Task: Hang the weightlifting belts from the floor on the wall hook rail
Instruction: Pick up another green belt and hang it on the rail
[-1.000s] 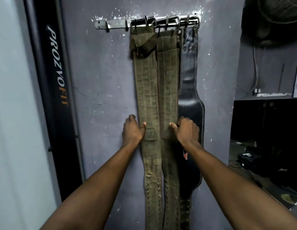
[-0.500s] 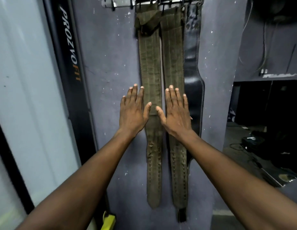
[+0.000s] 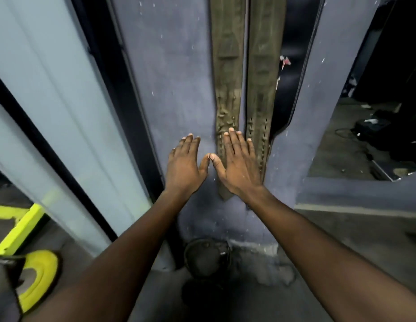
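Landmark: blue-grey painted wall (image 3: 179,73); all places given rel. to it.
Belts: two long olive-green stitched canvas weightlifting belts (image 3: 227,66) hung flat against wall, side by side, tails pointing down; a black leather belt (image 3: 293,43) hung just beside them, on the side away from the pale panel. Hook rail was out of view above.
Left hand (image 3: 185,166): fingers spread flat, gripping nothing, palm toward bare wall just beside nearer olive belt; contact w/ wall couldn't be told.
Right hand (image 3: 240,166): fingers straight and open, laid over lower ends of both olive belts, gripping nothing; thumb tips of both hands were touching.
Floor at wall foot: dark round object (image 3: 207,259), too blurred to name; yellow curved piece (image 3: 39,275) well off toward pale panel.
Handling (judgement): canvas prob. light, floppy, rough enough not to slip; leather one stiffer, heavier. Best hold prob. near buckle end, so loop meets hook.
Progress (judgement): three up; looked like smoothing step.
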